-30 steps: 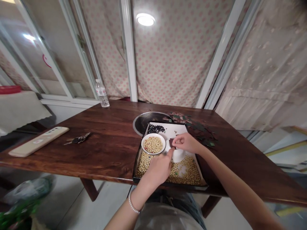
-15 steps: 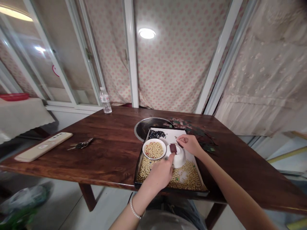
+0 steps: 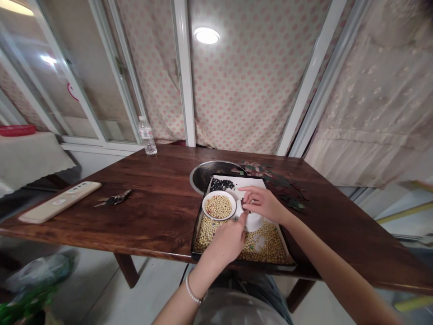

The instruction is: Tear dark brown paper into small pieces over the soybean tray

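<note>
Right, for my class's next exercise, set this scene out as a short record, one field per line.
Surface: dark wooden table
Left hand: index finger extended to an upturned white bowl
Right hand: fingers bent at a brown piece over that bowl; grip unclear
Container: shallow tray, both bowls inside
Second bowl: upright, filled with mostly pale beads
Loose in tray: yellowish beads at the near end, dark beads at the far end
Elsewhere on table: keys, plastic bottle, green scraps

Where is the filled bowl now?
In the head view, the filled bowl sits on the left side of the tray, between the dark pile beyond it and the left hand nearer the camera.
</note>
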The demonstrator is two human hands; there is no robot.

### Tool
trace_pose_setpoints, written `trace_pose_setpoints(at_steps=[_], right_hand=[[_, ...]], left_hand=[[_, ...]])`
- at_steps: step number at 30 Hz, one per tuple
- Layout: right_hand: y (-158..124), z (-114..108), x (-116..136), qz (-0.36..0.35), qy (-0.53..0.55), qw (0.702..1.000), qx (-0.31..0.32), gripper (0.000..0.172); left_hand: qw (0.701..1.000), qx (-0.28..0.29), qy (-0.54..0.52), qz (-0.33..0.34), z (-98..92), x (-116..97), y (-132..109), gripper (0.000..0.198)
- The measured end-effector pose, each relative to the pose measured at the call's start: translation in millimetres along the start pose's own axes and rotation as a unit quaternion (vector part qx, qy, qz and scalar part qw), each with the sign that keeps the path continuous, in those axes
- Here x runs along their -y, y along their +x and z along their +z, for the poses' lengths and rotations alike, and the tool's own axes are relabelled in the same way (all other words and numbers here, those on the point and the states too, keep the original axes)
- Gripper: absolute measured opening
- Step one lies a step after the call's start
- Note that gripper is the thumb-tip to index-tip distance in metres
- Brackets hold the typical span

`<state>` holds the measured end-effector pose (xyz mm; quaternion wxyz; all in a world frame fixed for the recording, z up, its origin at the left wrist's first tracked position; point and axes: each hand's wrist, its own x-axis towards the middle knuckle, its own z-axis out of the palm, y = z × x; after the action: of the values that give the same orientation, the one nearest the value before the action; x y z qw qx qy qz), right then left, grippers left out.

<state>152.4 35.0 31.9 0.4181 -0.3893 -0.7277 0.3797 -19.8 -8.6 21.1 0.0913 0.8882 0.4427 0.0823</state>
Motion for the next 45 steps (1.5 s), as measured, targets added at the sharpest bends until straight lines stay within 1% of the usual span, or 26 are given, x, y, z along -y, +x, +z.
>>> trace_pose_setpoints(at_steps=[1, 3, 6, 9, 13, 18, 24, 29, 31, 35, 36, 39, 40, 41, 44, 45], right_hand=[[-9.8, -3.8, 0.8, 0.006, 0.029, 1.000, 0.001, 0.048], [-28.1, -9.2, 2.3, 0.028, 0.059, 0.998, 0.002, 0.049], [-47.4, -11.4, 1.9, 0.065, 0.051, 0.997, 0.003, 0.043], [-56.4, -9.3, -1.1, 0.080, 0.050, 0.995, 0.018, 0.042], [-60.5, -7.7, -1.6, 0.085, 0.087, 0.992, 0.043, 0.046], [-63.2, -9.0, 2.1, 0.088, 0.104, 0.989, 0.052, 0.047], [-65.2, -8.8, 6.0, 0.088, 0.093, 0.989, 0.073, 0.042], [-66.7, -8.0, 10.2, 0.091, 0.126, 0.984, 0.085, 0.038], [-67.3, -8.8, 9.9, 0.090, 0.144, 0.981, 0.093, 0.040], [-69.2, -9.2, 9.8, 0.099, 0.168, 0.976, 0.096, 0.050], [-69.9, -8.8, 10.5, 0.102, 0.168, 0.975, 0.100, 0.049], [-72.1, -7.9, 13.6, 0.099, 0.156, 0.976, 0.118, 0.038], [-72.6, -8.0, 14.3, 0.094, 0.145, 0.977, 0.121, 0.037], [-73.0, -8.4, 14.7, 0.085, 0.129, 0.981, 0.119, 0.041], [-73.4, -10.4, 14.2, 0.052, 0.081, 0.990, 0.100, 0.067], [-73.3, -10.6, 13.8, 0.053, 0.074, 0.991, 0.097, 0.069]], left_hand=[[1.000, -0.001, -0.001, 0.000, 0.0, 0.1, 0.3, 0.054], [1.000, -0.003, -0.003, 0.000, 0.5, 0.6, 1.1, 0.054], [1.000, -0.008, -0.007, 0.005, 2.4, 1.3, 2.2, 0.056], [1.000, -0.017, -0.004, 0.005, 3.7, 1.2, 2.4, 0.055], [1.000, -0.002, -0.001, -0.002, 2.7, 0.1, 1.3, 0.057], [1.000, -0.003, -0.004, -0.007, 2.7, -0.3, 1.0, 0.056], [1.000, 0.002, -0.005, -0.001, 2.4, -0.6, 2.2, 0.056], [1.000, 0.002, -0.013, -0.006, 0.5, -1.8, 1.4, 0.055], [1.000, 0.004, -0.014, -0.010, 0.1, -2.3, 1.1, 0.055], [1.000, 0.006, -0.010, -0.010, -0.1, -2.5, 1.3, 0.054], [1.000, 0.006, -0.009, -0.009, 0.0, -2.4, 1.4, 0.054], [1.000, 0.002, -0.007, -0.006, 0.1, -1.9, 1.5, 0.055], [1.000, 0.003, -0.007, -0.006, 0.0, -1.9, 1.5, 0.055], [1.000, 0.004, -0.008, -0.006, -0.2, -2.0, 1.4, 0.055], [1.000, 0.008, -0.009, -0.009, -1.0, -2.6, 1.0, 0.054], [1.000, 0.009, -0.010, -0.010, -1.3, -2.7, 1.0, 0.054]])
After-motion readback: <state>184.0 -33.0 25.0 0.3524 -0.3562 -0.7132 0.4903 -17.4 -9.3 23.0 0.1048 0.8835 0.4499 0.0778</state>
